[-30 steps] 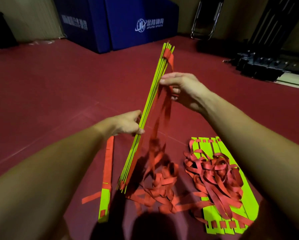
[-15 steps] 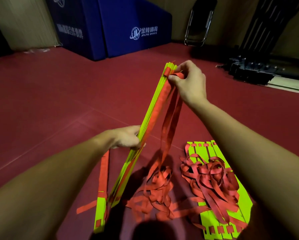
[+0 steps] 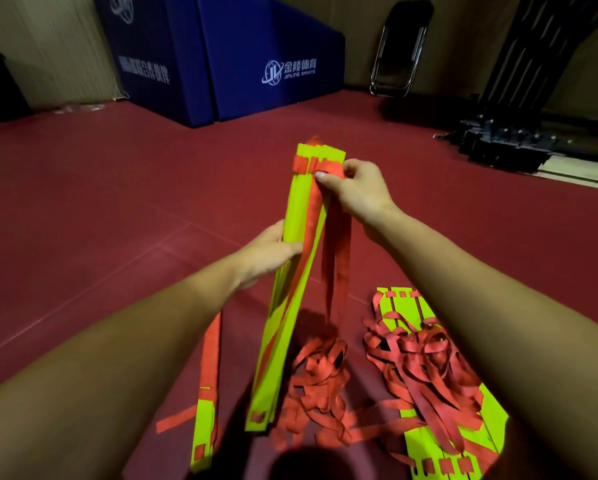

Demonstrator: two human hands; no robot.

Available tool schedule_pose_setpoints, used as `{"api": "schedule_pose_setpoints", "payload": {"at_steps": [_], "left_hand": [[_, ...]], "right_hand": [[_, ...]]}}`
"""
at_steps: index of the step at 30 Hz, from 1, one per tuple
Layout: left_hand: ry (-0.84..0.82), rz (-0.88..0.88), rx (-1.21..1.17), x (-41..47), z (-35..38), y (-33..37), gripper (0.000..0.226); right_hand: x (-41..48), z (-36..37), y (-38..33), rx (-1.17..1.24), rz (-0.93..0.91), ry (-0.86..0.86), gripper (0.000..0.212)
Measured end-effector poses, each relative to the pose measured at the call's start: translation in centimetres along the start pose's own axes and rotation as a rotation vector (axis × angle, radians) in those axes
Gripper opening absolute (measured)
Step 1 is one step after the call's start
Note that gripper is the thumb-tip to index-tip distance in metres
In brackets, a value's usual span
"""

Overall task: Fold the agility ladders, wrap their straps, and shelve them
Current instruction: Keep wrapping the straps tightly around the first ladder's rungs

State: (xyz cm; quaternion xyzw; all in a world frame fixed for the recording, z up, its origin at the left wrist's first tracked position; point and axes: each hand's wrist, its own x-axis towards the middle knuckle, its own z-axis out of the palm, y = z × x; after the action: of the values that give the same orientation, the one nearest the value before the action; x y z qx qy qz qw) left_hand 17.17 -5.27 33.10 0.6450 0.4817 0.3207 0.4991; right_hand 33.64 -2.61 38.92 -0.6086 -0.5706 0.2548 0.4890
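Observation:
A bundle of yellow-green ladder rungs (image 3: 295, 216) stands nearly upright in front of me, its lower end near the floor. My left hand (image 3: 269, 252) grips the bundle at its middle. My right hand (image 3: 354, 190) pinches the red strap (image 3: 335, 268) against the bundle's top end, where the strap crosses the rungs. Loose strap hangs down from there into a red tangle (image 3: 316, 386) on the floor. A second folded ladder (image 3: 425, 386) lies flat at the right with its red straps heaped on it.
One single yellow rung with a red strap (image 3: 205, 403) lies on the red floor at the left. Blue padded blocks (image 3: 221, 60) stand at the back, a folded chair (image 3: 399, 50) leans on the wall, and black equipment (image 3: 508, 140) sits at the far right.
The bundle has turned from edge-on to showing its flat face. My right hand climbed to the top end and brought the strap across the rungs. My left hand kept its grip at the middle.

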Motion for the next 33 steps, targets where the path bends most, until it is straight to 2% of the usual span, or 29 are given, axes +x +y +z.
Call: {"api": "schedule_pose_setpoints", "payload": {"at_steps": [4,6,9,12,15,19,22,25,29,33], "left_hand": [[0.074,0.037,-0.056,0.6,0.6,0.6,0.041],[0.117,0.042,-0.076,0.7,0.7,0.9,0.039],[0.128,0.068,-0.109,0.6,0.6,1.3,0.031],[0.150,0.098,-0.075,0.8,0.3,1.4,0.029],[0.127,0.082,-0.005,0.6,0.1,1.3,0.014],[0.105,0.031,-0.011,0.8,-0.1,1.2,0.023],[0.088,-0.004,-0.093,0.8,-0.5,1.2,0.022],[0.066,0.049,-0.094,0.7,-0.6,1.1,0.015],[0.164,0.115,-0.027,1.3,-0.6,0.5,0.010],[0.199,0.125,0.007,1.7,-0.9,0.3,0.011]], "right_hand": [[-1.3,1.0,-0.2,-0.281,-0.042,-0.028,0.033],[-1.7,1.2,-0.1,-0.369,-0.060,-0.039,0.038],[-1.9,1.3,-0.4,-0.407,-0.135,-0.062,0.042],[-2.1,0.9,-1.2,-0.394,-0.191,-0.144,0.032],[-2.3,0.8,-1.3,-0.436,-0.231,-0.156,0.034],[-2.4,0.9,-1.2,-0.481,-0.243,-0.091,0.034],[-2.4,1.0,-1.4,-0.450,-0.196,-0.064,0.041],[-2.1,1.1,-1.4,-0.408,-0.153,-0.057,0.043],[-1.4,0.8,-1.7,-0.350,-0.107,-0.045,0.042],[-0.7,-0.3,-2.2,-0.183,-0.038,-0.259,0.036]]}}
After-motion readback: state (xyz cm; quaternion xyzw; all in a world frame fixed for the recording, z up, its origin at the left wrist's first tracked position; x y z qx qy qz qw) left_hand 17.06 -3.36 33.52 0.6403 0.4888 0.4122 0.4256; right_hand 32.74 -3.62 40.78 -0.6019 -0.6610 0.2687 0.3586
